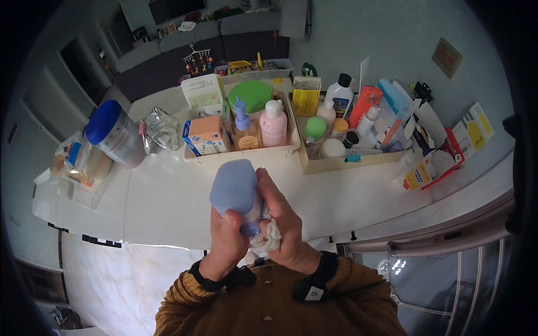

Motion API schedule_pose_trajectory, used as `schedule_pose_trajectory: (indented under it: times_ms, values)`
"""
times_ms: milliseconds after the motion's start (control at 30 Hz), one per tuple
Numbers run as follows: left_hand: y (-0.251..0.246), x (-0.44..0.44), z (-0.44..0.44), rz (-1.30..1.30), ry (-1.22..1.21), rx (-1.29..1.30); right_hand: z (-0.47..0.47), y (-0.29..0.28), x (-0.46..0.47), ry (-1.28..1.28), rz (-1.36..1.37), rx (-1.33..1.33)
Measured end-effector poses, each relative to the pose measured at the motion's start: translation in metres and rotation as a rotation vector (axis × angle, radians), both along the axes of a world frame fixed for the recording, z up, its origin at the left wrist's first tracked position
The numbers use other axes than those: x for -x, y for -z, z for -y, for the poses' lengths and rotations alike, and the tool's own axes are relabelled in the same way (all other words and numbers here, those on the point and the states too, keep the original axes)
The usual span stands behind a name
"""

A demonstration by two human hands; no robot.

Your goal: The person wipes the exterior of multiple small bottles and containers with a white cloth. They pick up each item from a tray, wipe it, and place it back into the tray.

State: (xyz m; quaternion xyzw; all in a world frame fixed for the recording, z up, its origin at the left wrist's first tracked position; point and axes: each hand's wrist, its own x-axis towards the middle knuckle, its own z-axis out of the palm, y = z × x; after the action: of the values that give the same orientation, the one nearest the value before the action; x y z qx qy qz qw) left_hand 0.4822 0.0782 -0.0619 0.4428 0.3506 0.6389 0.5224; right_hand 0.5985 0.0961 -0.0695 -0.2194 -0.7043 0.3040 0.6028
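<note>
A pale blue plastic bottle [233, 187] is held above the front part of the white table, its broad flat end turned away from my body. My left hand [229, 235] grips it, with the thumb across its near side. A darker blue part shows at the lower end, between the two hands. My right hand [288, 229] holds a crumpled white tissue or cloth [269, 239] against the bottle's right side. The fingers of my right hand point up alongside the bottle, and part of the bottle's label side is hidden behind them.
On the white table [168, 201] stand a cream tray [235, 156] and a cream box [353, 163] of bottles, jars and cartons. To the left are a blue-lidded can [117, 138], a crumpled foil bag [162, 130] and clear plastic containers [84, 168]. A red-edged package [441, 168] lies far right.
</note>
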Motion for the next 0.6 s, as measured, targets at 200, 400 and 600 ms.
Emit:
schedule_pose_trajectory:
  times_ms: [200,400,600]
  values:
    - [-0.001,-0.003,0.002,-0.262,0.014,-0.352,0.005,-0.023,-0.008,0.095,0.051,-0.120]
    - [-0.010,-0.001,0.003,-0.183,0.014,-0.193,0.000,-0.037,-0.023,0.133,-0.094,0.244]
    - [-0.017,-0.005,0.002,-0.235,0.099,-0.149,-0.011,-0.048,-0.024,0.174,-0.170,0.214]
